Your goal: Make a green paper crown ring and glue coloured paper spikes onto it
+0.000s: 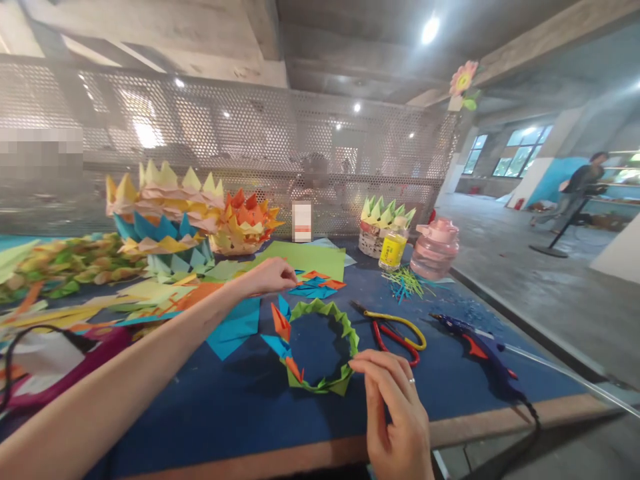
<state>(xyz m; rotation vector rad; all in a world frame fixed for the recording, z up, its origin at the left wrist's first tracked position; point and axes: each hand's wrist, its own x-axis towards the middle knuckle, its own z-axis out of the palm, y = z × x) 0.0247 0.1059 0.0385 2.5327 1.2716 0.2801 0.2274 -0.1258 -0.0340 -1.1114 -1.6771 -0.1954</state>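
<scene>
A ring of folded green paper (356, 340) lies on the dark blue table, with orange and blue folded points along its left side. Fingertips of my right hand (397, 407) touch or nearly touch the ring's right edge; the hand is loosely open, its thumb apart. My left hand (275, 275) is beyond the ring, at the left end of a small pile of blue and orange folded paper pieces (317, 287). Its fingers are pinched together, and what lies between them is hidden.
Red-and-yellow-handled pliers (395, 330) and a blue glue gun (480, 343) lie right. Behind stand a yellow-labelled bottle (393, 250), pink bottle (435, 248) and paper baskets (175, 230). Paper sheets (235, 327) lie left. A person (580, 183) is far right.
</scene>
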